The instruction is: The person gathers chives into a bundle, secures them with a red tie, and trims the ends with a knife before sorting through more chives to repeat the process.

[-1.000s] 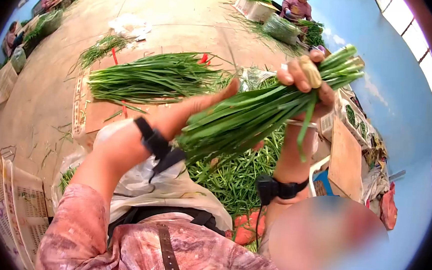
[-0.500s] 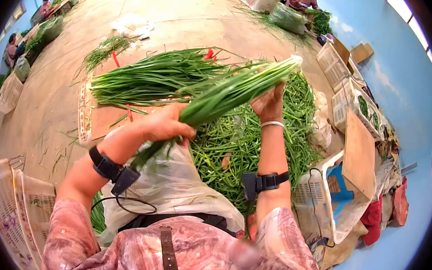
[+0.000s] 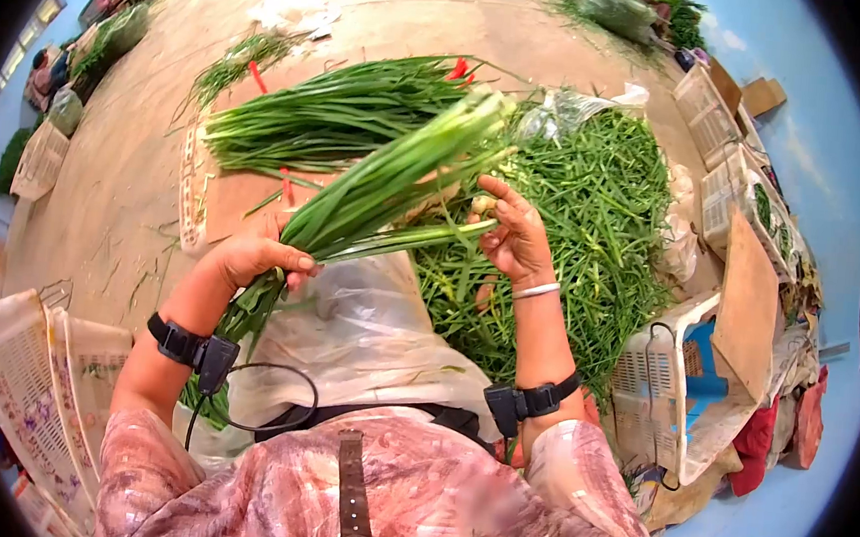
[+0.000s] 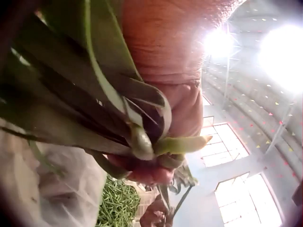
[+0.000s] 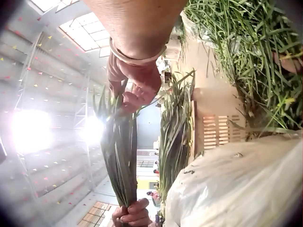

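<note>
A bunch of garlic chives (image 3: 386, 181) slants up and away in the head view, pale stem ends at the upper right. My left hand (image 3: 263, 257) grips it low on the leaves, thumb across the front; leaf tips hang below the fist. Beside the stem ends, my right hand (image 3: 518, 237) pinches a stalk (image 3: 407, 240) that stands apart from the bunch. A yellowish wrap (image 3: 482, 204) covers one right fingertip. In the right wrist view, the right fingers (image 5: 135, 97) are at the bunch's top and the left hand (image 5: 132, 215) is at its bottom.
A larger heap of chives (image 3: 331, 112) lies on a board (image 3: 240, 200) over a crate, near red strips (image 3: 459, 69). Loose green trimmings (image 3: 583, 219) spread at right. Plastic sheeting (image 3: 346, 332) covers the lap. Crates (image 3: 641, 393) stand at both sides; other people sit far off.
The bunch has come down from high at the right, leaving the right hand's grip for the left hand's. The right hand now pinches a stalk apart from the rest.
</note>
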`<action>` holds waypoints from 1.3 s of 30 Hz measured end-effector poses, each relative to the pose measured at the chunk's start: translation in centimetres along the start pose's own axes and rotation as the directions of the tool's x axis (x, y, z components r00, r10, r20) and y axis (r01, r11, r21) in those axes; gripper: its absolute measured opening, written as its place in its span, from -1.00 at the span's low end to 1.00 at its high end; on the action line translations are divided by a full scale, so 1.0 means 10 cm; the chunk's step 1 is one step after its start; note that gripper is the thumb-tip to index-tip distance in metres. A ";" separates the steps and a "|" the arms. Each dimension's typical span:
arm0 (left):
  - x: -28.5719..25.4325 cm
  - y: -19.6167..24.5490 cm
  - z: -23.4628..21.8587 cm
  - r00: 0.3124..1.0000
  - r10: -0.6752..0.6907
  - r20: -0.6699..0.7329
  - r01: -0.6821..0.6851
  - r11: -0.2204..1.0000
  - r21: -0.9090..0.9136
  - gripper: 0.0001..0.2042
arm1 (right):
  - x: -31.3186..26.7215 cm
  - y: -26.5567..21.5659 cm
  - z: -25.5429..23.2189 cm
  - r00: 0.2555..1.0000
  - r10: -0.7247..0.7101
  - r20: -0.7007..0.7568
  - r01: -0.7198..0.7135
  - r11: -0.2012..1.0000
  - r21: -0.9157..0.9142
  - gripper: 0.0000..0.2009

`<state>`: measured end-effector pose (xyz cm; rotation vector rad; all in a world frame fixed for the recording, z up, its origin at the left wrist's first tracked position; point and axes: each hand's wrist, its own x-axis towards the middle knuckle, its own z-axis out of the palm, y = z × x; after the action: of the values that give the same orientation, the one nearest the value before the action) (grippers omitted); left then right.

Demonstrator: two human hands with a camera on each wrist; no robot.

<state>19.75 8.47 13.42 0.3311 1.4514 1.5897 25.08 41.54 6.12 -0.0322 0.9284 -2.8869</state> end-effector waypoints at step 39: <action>-0.29 -0.67 -0.45 0.983 -0.145 0.114 0.180 0.887 -0.425 -0.77 | -0.36 -0.04 -0.70 0.920 0.051 -0.388 -0.389 0.228 -0.893 -0.85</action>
<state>21.04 2.54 7.43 0.0093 0.9965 1.6874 28.21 46.35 0.72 0.3936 2.3836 -1.5760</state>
